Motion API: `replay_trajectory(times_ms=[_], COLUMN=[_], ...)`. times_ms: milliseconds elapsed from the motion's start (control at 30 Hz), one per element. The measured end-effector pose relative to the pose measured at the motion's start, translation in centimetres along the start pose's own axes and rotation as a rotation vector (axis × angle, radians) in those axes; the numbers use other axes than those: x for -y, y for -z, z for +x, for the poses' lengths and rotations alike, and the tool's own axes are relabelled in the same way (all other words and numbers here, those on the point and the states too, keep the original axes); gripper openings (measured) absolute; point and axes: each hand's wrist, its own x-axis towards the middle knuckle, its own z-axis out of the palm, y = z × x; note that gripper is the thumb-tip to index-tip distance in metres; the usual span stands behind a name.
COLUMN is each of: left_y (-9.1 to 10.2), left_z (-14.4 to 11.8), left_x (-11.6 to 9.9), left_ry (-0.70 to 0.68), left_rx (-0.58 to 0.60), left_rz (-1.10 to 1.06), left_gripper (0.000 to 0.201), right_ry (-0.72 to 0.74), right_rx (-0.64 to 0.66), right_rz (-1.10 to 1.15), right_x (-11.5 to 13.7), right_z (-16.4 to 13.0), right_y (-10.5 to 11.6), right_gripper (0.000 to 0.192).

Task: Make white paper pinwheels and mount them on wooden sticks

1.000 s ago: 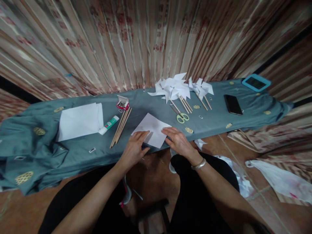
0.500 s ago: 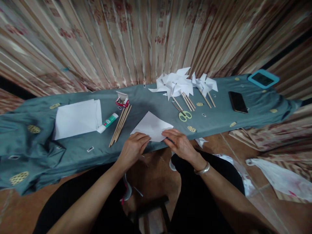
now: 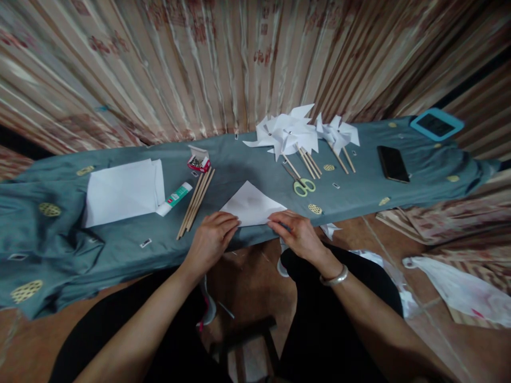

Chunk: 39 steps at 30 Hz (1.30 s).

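A white sheet of paper (image 3: 252, 205), folded to a triangle with its tip pointing away from me, lies at the front edge of the cloth-covered table. My left hand (image 3: 213, 234) pinches its left corner, fingers pressed together. At the right corner, my right hand (image 3: 295, 229) grips the paper between thumb and fingers; a silver bangle circles that wrist. Left of the paper lie several wooden sticks (image 3: 195, 205), a glue stick (image 3: 174, 198) and an open red box (image 3: 198, 160) of small metal pins. Green-handled scissors (image 3: 304, 187) rest beyond my right hand.
Several white paper pinwheels (image 3: 289, 133) on sticks lie at the back. A stack of white paper (image 3: 122, 194) is on the left. On the right are a black phone (image 3: 393, 164) and a blue-framed device (image 3: 437, 125). A curtain (image 3: 223, 69) hangs behind the table (image 3: 131, 252).
The paper's lower edge has come up into a straight fold, making a triangle. My left hand has shifted slightly left to the corner; my right hand stays at the right corner.
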Motion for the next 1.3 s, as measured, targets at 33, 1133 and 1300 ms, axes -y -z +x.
replay_trajectory(times_ms=[33,1133,1300], left_y=[0.0,0.8,1.0], left_z=[0.0,-0.4,-0.3], left_x=[0.1,0.2,0.4], left_ry=[-0.004,0.082,0.068], left_rx=[0.003,-0.036,-0.028], left_rz=[0.013,-0.024,-0.013], left_gripper=[0.018,0.016,0.018], right_ry=[0.006,0.022,0.031], right_rx=[-0.001,-0.049,-0.044], right_rz=[0.002,-0.181,-0.203], right_x=[-0.1,-2.4,-2.4], right_z=[0.0,-0.2,-0.2], right_y=[0.0,0.8,0.8], right_gripper=[0.015,0.022,0.018])
